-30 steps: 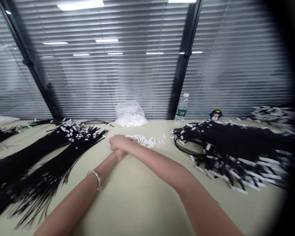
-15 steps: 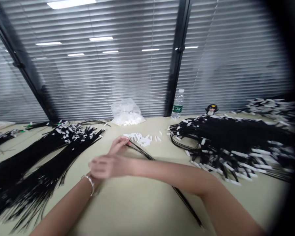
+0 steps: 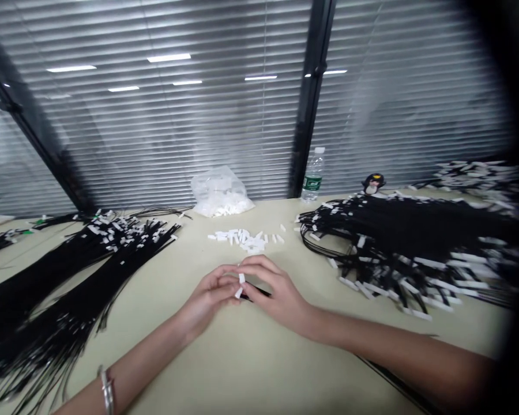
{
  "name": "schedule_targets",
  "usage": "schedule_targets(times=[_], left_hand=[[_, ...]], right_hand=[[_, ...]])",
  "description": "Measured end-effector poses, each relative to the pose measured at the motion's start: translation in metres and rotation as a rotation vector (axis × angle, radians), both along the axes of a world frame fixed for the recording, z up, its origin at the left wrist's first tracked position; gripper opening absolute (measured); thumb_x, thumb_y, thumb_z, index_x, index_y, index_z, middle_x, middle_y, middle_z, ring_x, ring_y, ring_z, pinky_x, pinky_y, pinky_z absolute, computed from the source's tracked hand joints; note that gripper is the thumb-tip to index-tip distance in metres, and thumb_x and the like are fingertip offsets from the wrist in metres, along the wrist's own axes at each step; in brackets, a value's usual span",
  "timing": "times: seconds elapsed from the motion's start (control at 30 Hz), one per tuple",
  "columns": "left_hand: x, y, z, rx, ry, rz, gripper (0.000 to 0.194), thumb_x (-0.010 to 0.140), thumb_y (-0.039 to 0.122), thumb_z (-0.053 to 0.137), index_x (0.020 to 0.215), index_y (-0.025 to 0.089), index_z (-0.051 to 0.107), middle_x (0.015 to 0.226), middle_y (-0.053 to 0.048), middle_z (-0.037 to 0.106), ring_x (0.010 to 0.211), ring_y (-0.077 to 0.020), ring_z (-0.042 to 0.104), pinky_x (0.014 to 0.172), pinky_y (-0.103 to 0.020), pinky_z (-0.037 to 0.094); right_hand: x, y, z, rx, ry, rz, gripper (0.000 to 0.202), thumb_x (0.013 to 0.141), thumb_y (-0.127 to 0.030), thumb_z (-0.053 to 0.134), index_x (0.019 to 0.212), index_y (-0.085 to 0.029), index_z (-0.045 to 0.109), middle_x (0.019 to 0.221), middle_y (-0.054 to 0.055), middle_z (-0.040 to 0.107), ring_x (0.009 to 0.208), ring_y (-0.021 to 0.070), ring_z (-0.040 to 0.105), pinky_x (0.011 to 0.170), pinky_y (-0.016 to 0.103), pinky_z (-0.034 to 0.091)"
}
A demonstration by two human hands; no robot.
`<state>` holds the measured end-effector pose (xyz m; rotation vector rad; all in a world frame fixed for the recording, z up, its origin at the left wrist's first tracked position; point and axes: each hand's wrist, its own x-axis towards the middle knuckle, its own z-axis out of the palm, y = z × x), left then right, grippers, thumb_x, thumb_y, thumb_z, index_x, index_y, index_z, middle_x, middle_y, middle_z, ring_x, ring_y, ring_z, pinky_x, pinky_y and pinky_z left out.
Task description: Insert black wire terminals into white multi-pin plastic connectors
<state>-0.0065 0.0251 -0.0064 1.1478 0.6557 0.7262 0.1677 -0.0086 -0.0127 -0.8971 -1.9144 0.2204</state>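
In the middle of the table, my left hand (image 3: 210,297) and my right hand (image 3: 281,291) meet at their fingertips. Two small white plastic connectors (image 3: 241,278) show between them, one above the other. My left thumb and fingers pinch at these pieces. A few thin black wires (image 3: 253,290) run from the fingertips under my right hand, whose thumb and fingers close on them. Further along, the wires (image 3: 387,377) come out below my right forearm. Just beyond my hands lies a loose pile of white connectors (image 3: 244,238). The exact joint of wire and connector is hidden by fingers.
Bundles of black wires with white ends (image 3: 64,276) spread over the left side. A large heap of similar wires (image 3: 398,230) covers the right. Along the window blinds stand a clear bag of white connectors (image 3: 222,193), a water bottle (image 3: 313,176) and a penguin figure (image 3: 373,184).
My right hand has moved from over my left wrist to meet my left fingertips. Both hands are now nearer me than the connector pile, and white connectors show between the fingers.
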Motion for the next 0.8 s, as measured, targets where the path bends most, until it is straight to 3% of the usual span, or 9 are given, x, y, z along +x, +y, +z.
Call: schedule_targets(times=[0.23, 0.43, 0.6, 0.8], left_hand=[[-0.004, -0.009, 0.005, -0.045, 0.020, -0.026, 0.026, 0.078, 0.017, 0.063, 0.103, 0.021, 0.058, 0.094, -0.004, 0.062, 0.091, -0.0168, 0.058, 0.089, -0.038, 0.045], [-0.005, -0.008, 0.003, -0.061, 0.063, -0.044, 0.023, 0.076, 0.017, 0.065, 0.099, 0.020, 0.062, 0.097, -0.006, 0.063, 0.098, -0.0210, 0.057, 0.091, -0.039, 0.044], [-0.007, -0.007, 0.000, -0.052, 0.096, -0.053, 0.020, 0.074, 0.016, 0.067, 0.094, 0.017, 0.065, 0.098, -0.008, 0.064, 0.097, -0.0214, 0.057, 0.091, -0.039, 0.044], [-0.007, -0.007, -0.001, -0.041, 0.110, -0.045, 0.013, 0.074, 0.016, 0.066, 0.088, 0.018, 0.065, 0.097, -0.007, 0.064, 0.096, -0.0209, 0.057, 0.090, -0.038, 0.044]], right_hand=[[0.002, -0.005, -0.010, -0.137, 0.067, 0.122, 0.030, 0.089, -0.016, 0.046, 0.114, -0.026, 0.059, 0.121, 0.004, 0.049, 0.112, 0.0123, 0.048, 0.097, 0.028, 0.041], [0.005, -0.004, -0.010, -0.258, 0.173, 0.115, 0.017, 0.087, -0.023, 0.052, 0.100, -0.025, 0.063, 0.106, 0.003, 0.056, 0.099, 0.0124, 0.054, 0.090, 0.028, 0.045], [0.006, 0.001, -0.016, -0.368, 0.304, 0.116, 0.021, 0.086, -0.028, 0.053, 0.106, -0.022, 0.055, 0.104, 0.005, 0.048, 0.092, 0.0105, 0.056, 0.084, 0.025, 0.050], [0.005, 0.001, -0.016, -0.434, 0.334, 0.141, 0.013, 0.086, -0.028, 0.052, 0.092, -0.019, 0.045, 0.090, 0.001, 0.052, 0.084, 0.0090, 0.056, 0.078, 0.023, 0.048]])
